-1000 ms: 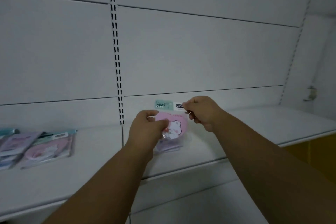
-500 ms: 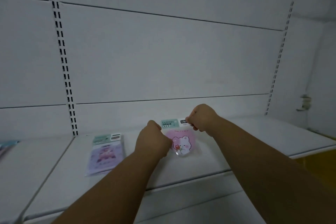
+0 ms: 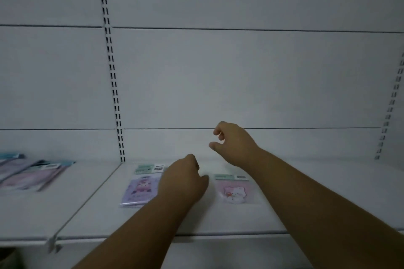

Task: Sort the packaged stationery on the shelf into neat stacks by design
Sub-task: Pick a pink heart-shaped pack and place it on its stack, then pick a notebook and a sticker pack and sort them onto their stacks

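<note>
Released, pink bear packet (image 3: 235, 190) lies flat; both hands (left (image 3: 182, 179), right (image 3: 234, 144)) loosely curled, empty.

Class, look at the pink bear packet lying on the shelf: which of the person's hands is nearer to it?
Left. The left hand sits low beside the pink bear packet, just to its left; the right hand is raised above and behind it.

Both forearms are bare, with no sleeve in view. The left hand (image 3: 183, 179) and right hand (image 3: 235, 144) wear no gloves, rings or watch.
</note>
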`<state>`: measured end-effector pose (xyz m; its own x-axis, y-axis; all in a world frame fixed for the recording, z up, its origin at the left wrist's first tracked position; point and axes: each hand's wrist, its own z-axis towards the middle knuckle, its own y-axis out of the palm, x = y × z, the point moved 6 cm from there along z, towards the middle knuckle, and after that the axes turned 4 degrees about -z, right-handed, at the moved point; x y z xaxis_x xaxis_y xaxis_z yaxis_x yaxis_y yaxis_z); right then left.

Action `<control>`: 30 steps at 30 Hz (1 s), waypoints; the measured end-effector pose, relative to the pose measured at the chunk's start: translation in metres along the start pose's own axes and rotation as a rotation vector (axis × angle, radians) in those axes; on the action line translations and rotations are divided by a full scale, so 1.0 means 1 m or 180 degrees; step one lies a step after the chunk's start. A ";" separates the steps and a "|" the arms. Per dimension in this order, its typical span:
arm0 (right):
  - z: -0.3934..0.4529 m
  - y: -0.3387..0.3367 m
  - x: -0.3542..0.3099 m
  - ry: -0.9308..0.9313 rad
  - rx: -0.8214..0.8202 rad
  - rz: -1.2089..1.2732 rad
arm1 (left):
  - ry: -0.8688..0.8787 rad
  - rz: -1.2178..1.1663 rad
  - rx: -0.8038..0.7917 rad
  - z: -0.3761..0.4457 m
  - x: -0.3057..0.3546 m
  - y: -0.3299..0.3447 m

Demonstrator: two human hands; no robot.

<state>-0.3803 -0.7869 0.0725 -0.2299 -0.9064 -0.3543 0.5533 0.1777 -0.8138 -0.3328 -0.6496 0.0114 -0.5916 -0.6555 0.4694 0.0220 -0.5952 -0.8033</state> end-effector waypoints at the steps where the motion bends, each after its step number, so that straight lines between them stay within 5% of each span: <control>1: 0.001 0.001 -0.023 -0.0207 0.0085 -0.0032 | -0.0007 0.0004 0.0076 -0.002 -0.010 -0.011; 10: -0.027 0.044 -0.275 -0.1501 0.0287 -0.0444 | -0.0642 0.0682 0.0812 -0.067 -0.205 -0.174; 17: -0.062 0.093 -0.455 -0.1715 0.0245 -0.0265 | -0.0884 0.0846 0.0848 -0.132 -0.351 -0.288; 30: -0.014 0.185 -0.561 -0.1481 0.0029 -0.0397 | -0.0760 0.0599 0.0708 -0.079 -0.481 -0.330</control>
<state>-0.1600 -0.2403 0.1139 0.0866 -0.9962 -0.0089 0.5519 0.0554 -0.8321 -0.1190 -0.1008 0.0220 -0.3564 -0.8373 0.4146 0.3024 -0.5232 -0.7967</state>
